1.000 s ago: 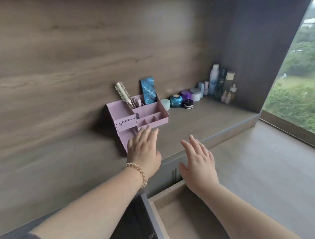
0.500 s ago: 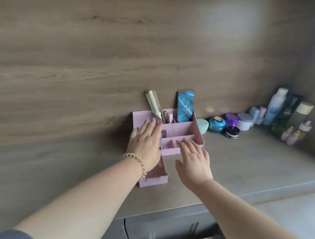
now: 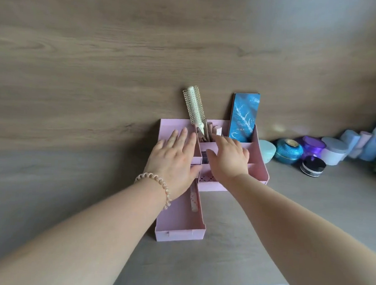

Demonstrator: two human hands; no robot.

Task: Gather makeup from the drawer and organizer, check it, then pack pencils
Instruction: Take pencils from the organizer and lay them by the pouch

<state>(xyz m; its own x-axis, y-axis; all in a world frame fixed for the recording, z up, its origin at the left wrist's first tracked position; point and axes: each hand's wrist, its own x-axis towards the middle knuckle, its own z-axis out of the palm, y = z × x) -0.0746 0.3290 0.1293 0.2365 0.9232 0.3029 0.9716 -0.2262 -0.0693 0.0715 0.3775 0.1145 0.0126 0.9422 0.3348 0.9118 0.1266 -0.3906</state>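
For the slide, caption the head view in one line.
Both hands, left hand and right hand, reach over a pink organizer with its drawer pulled open, hairbrush upright behind.

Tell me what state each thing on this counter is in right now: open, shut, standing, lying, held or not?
Pink organizer: upright against the wall.
Organizer drawer: pulled out, open.
Patterned stick: lying in the drawer.
Hairbrush: standing tilted in the organizer.
Blue palette: standing, shut.
Blue jar: lidded.
Black jar: lidded.
Left hand: open, flat on the organizer.
Right hand: open, holding nothing.
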